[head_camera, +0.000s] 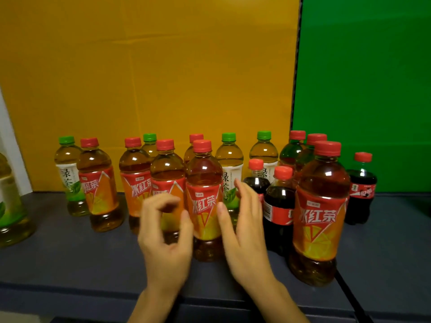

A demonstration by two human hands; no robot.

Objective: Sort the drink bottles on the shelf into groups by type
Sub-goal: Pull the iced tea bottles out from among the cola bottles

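Observation:
Several drink bottles stand on a dark shelf (70, 255). Red-capped iced tea bottles with orange-red labels fill the left and middle. One iced tea bottle (204, 183) stands forward in the centre, between my hands. My left hand (164, 238) is just left of it, fingers loosely curled around nothing, thumb close to the label. My right hand (242, 229) is on its right side, fingers straight, thumb at the label's edge. Green-capped green tea bottles (229, 157) stand among them at the back. Dark cola bottles (278, 206) stand at the right.
A large iced tea bottle (319, 217) stands near the front right edge. Another cola bottle (361, 187) is at the far right, and a green tea bottle (9, 201) at the left border. Yellow board (140, 78) and green board (361, 89) back the shelf.

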